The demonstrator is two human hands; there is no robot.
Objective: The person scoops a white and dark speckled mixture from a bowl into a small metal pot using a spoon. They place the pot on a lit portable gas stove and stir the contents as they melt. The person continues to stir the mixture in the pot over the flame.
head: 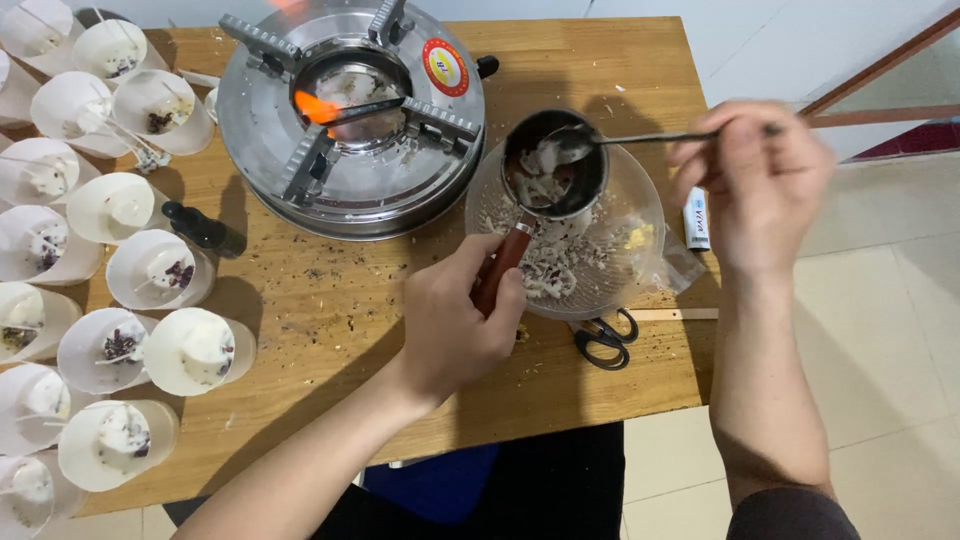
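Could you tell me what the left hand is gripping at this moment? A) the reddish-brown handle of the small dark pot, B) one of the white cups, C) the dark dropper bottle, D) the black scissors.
A: the left hand is closed around the reddish-brown handle of the small dark pot, held over the clear bowl, while the scissors lie untouched on the table.

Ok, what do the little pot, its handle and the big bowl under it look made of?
Pot: dark metal, dulled inside, judging by its thin shiny rim. Handle, gripped by the left hand: glossy reddish-brown, likely lacquered wood or plastic. Bowl: clear plastic or glass; the table shows through it.
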